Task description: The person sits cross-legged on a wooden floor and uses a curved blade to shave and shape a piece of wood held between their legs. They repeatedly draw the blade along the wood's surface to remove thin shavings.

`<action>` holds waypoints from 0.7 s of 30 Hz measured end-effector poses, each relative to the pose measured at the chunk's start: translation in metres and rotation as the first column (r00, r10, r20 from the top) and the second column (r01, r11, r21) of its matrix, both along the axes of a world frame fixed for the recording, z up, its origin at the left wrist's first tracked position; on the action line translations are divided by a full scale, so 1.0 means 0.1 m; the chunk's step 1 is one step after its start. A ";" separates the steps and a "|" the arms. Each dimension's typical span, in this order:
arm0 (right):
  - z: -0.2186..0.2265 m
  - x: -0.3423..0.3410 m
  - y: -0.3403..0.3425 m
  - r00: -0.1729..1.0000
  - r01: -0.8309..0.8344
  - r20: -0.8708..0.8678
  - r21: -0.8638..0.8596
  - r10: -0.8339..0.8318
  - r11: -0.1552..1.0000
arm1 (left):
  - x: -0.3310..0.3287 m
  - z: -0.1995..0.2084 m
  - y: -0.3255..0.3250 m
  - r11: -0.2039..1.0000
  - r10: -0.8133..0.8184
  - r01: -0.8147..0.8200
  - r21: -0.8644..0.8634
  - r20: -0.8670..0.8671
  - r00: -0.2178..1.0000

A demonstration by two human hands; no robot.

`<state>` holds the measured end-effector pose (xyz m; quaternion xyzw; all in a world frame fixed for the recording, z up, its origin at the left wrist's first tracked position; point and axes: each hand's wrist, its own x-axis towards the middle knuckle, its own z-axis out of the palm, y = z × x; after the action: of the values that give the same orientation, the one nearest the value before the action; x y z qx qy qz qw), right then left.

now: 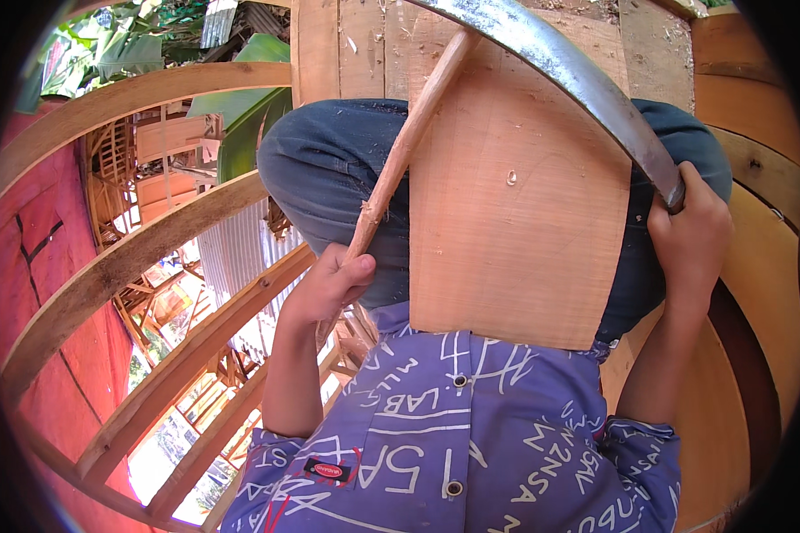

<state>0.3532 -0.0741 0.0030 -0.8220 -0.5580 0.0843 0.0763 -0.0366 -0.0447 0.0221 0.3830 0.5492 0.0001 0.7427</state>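
Observation:
A long-handled tool that looks like a pick crosses the upper middle, with a curved steel head (571, 64) and a rough wooden handle (412, 133). My left hand (336, 282) is closed around the lower end of that handle. At the right, my right hand (695, 222) grips the tapered end of the steel head. Below the head, a wide, smooth wooden board (520, 204) leans in my lap between my knees. A small wood chip (511, 178) lies on its face. The head's far end runs out of view at the top.
My bent legs (333, 169) in blue trousers flank the board. Wooden planks (356, 53) strewn with shavings lie beyond. To the left are curved-looking wooden rails (142, 235), a red sheet (53, 293) and corrugated metal (236, 253). Wooden boards (751, 115) rise at the right.

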 end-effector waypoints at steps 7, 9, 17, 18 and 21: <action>0.02 -0.02 -0.01 1.000 -0.013 0.012 0.035 0.012 0.999 | -0.03 0.03 0.01 1.000 0.007 -0.006 -0.012 0.050 0.999; 0.03 -0.03 -0.01 1.000 -0.014 0.008 0.029 0.013 0.999 | -0.05 0.03 0.00 1.000 0.010 -0.009 -0.015 0.048 0.999; -0.05 0.03 -0.02 1.000 -0.012 0.029 0.032 0.011 0.999 | 0.06 0.02 -0.03 1.000 0.027 -0.027 -0.001 -0.080 0.996; -0.08 0.05 -0.03 1.000 -0.012 0.027 0.035 0.011 0.999 | 0.08 0.01 -0.03 1.000 0.029 -0.028 0.011 -0.097 0.995; -0.13 0.10 -0.03 0.999 -0.009 0.034 0.038 0.008 0.999 | 0.09 -0.06 -0.06 1.000 0.020 -0.018 0.017 -0.126 0.992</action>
<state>0.3631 -0.0768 -0.0097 -0.8193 -0.5643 0.0599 0.0820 -0.0278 -0.0504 0.0163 0.3828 0.5986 -0.0129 0.7035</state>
